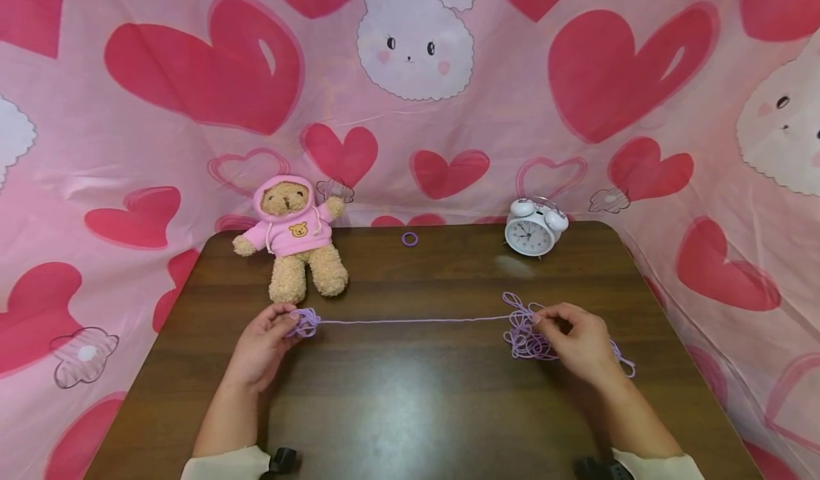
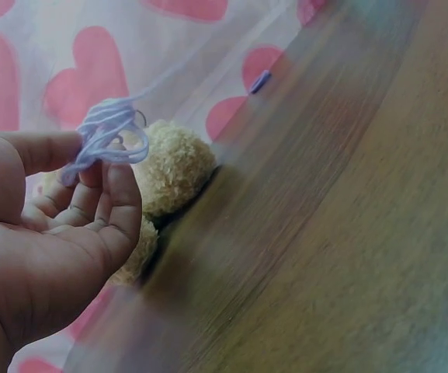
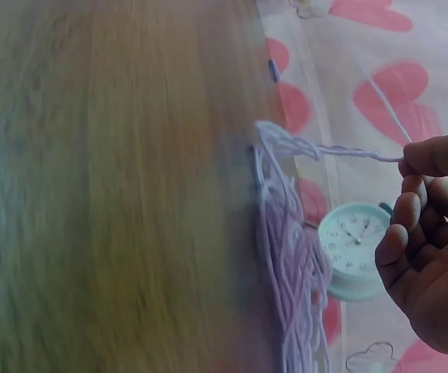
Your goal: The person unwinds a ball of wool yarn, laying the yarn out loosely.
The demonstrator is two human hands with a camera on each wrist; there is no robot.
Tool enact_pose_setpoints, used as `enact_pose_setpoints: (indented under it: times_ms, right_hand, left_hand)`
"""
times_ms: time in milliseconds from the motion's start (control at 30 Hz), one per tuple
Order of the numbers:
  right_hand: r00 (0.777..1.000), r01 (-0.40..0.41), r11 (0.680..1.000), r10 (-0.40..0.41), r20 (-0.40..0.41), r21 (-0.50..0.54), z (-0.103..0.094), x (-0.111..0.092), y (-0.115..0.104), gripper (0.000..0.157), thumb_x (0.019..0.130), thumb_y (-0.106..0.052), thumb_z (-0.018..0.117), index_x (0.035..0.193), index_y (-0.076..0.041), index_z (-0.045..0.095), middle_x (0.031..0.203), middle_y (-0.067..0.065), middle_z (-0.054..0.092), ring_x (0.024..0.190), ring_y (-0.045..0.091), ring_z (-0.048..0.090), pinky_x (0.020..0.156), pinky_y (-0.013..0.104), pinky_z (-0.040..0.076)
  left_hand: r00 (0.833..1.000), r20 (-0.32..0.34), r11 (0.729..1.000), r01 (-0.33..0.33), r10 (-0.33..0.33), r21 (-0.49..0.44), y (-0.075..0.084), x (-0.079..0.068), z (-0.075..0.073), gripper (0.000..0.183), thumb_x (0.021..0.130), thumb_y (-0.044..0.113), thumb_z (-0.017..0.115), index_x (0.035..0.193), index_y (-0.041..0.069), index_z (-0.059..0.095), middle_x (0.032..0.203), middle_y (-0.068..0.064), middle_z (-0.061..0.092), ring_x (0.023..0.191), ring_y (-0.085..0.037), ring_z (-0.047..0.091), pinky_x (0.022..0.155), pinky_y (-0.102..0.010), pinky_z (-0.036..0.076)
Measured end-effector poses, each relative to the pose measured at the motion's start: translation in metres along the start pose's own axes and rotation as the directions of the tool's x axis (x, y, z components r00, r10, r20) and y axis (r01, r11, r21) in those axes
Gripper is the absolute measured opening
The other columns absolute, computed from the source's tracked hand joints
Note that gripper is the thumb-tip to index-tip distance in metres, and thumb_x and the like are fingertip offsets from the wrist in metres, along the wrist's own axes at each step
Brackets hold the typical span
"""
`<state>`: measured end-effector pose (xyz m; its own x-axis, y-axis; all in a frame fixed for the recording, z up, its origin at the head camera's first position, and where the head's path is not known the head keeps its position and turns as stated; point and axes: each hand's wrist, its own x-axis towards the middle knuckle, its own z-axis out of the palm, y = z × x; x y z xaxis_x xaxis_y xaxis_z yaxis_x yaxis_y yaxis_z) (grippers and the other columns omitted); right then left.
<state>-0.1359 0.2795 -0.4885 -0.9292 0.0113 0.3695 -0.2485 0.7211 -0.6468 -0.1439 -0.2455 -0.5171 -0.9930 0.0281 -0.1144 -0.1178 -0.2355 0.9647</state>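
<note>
My left hand [image 1: 264,345] pinches a small looped bundle of purple yarn [image 1: 306,322] between thumb and fingers, and the left wrist view shows the bundle's loops [image 2: 109,140] at the fingertips. From there a single strand [image 1: 410,320] runs straight across above the table to my right hand [image 1: 579,341]. The right thumb and forefinger pinch the yarn, as the right wrist view shows, with the other fingers curled below. A loose tangle of the same yarn [image 1: 528,341] lies beside and partly behind the right hand, whose palm hides some of it.
On the brown table [image 1: 384,409], a teddy bear [image 1: 297,227] in a pink hoodie sits at the back left, close to the left hand. A purple ring [image 1: 409,238] lies at the back middle. A white alarm clock [image 1: 532,234] stands at the back right. Heart-patterned cloth [image 1: 442,124] surrounds the table.
</note>
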Motion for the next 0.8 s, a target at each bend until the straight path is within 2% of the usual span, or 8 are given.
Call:
enact_pose_setpoints:
  times_ms: [400, 800]
  right_hand:
    - [0.998, -0.063, 0.994, 0.062, -0.014, -0.085, -0.024, -0.004, 0.017, 0.004, 0.091, -0.018, 0.081, 0.09, -0.016, 0.078, 0.086, -0.001, 0.071, 0.073, 0.004, 0.056, 0.065, 0.016, 0.041]
    - [0.993, -0.114, 0.982, 0.109, -0.04, -0.147, -0.049, -0.008, 0.032, 0.009, 0.093, -0.021, 0.078, 0.093, -0.012, 0.078, 0.085, 0.002, 0.072, 0.069, 0.002, 0.055, 0.061, 0.017, 0.041]
  left_hand:
    - [1.0, -0.015, 1.0, 0.003, -0.003, -0.009, 0.004, -0.003, -0.006, 0.003, 0.107, 0.009, 0.056, 0.109, 0.007, 0.059, 0.095, 0.001, 0.068, 0.09, -0.011, 0.066, 0.083, -0.028, 0.056]
    - [0.999, -0.03, 1.0, -0.023, 0.023, -0.018, 0.005, -0.008, -0.019, 0.004, 0.108, 0.009, 0.055, 0.108, 0.009, 0.059, 0.095, 0.001, 0.07, 0.09, -0.01, 0.068, 0.083, -0.028, 0.057]
